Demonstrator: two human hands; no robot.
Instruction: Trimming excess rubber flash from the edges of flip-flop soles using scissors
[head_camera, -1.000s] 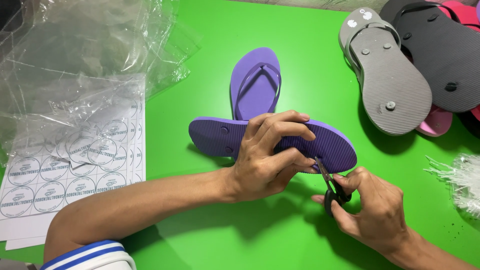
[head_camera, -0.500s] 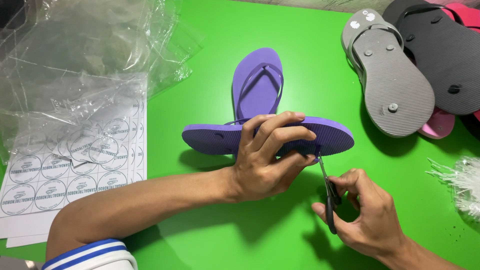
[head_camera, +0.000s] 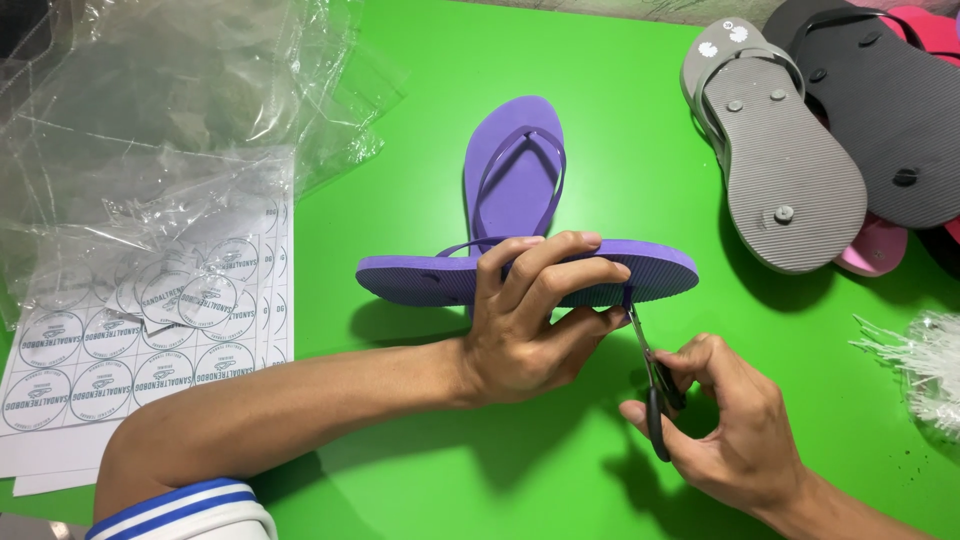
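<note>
No box or tray stands on the green table; the only things like containers are the clear plastic bags, which lie crumpled in a heap at the far left corner, and I cannot tell if something is inside them. Under the near edge of this heap lie white sheets of round stickers, reaching toward the near left edge. The left hand grasps a purple flip-flop above the middle of the table: the fingers are closed over its sole and the thumb is under it. This sandal is held on its side, with the sole side facing the camera, and its long axis runs left to right, nearly parallel to the near edge. The right hand is closed around the handles of small black scissors, near the near right edge; the blades point up and away, and their tip touches the lower rim of the held sandal, just beside the left fingertips. A second purple flip-flop lies flat behind the held one, straps up, with its long axis pointing to the far edge. At the far right corner, grey flip-flops, black flip-flops and pink flip-flops are piled together. A bundle of thin white plastic ties lies at the right edge.
</note>
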